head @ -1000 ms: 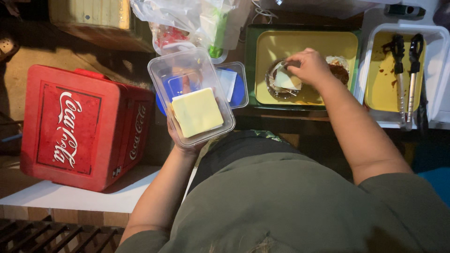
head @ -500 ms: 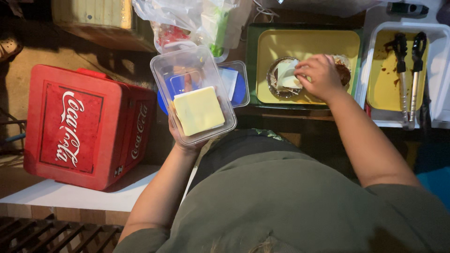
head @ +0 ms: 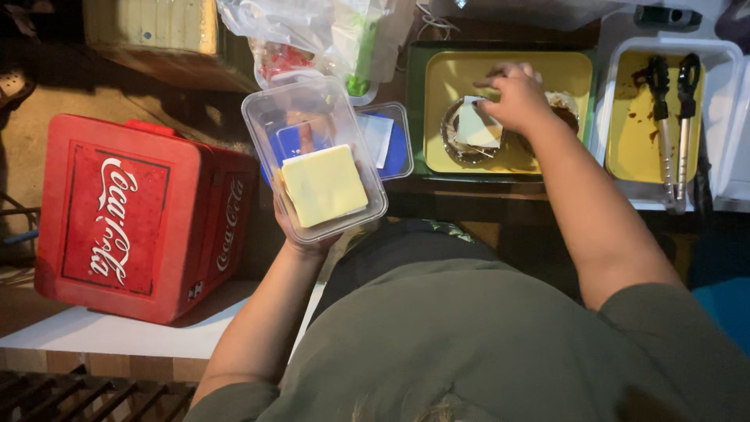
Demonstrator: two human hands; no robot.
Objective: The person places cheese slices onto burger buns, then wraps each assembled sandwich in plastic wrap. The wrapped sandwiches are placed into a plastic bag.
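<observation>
My left hand [head: 308, 238] holds up a clear plastic tub [head: 273, 125] from below; a stack of yellow cheese slices [head: 324, 186] lies inside it. My right hand [head: 517, 98] reaches over a yellow tray [head: 574, 70] and rests on a pale cheese slice [head: 475, 129] that lies on a dark round patty [head: 453, 148]. A second bun or patty is partly hidden under that hand.
A red cooler box [head: 141, 215] stands at the left on a white ledge [head: 117, 332]. A blue-lidded tub [head: 394, 144] sits behind the clear one. Plastic bags [head: 312, 35] lie at the back. A white tray [head: 734, 94] at the right holds black tongs [head: 670, 117].
My right hand has pressed down and shifted slightly on the cheese slice over the patty. The tub in my left hand has stayed about where it was.
</observation>
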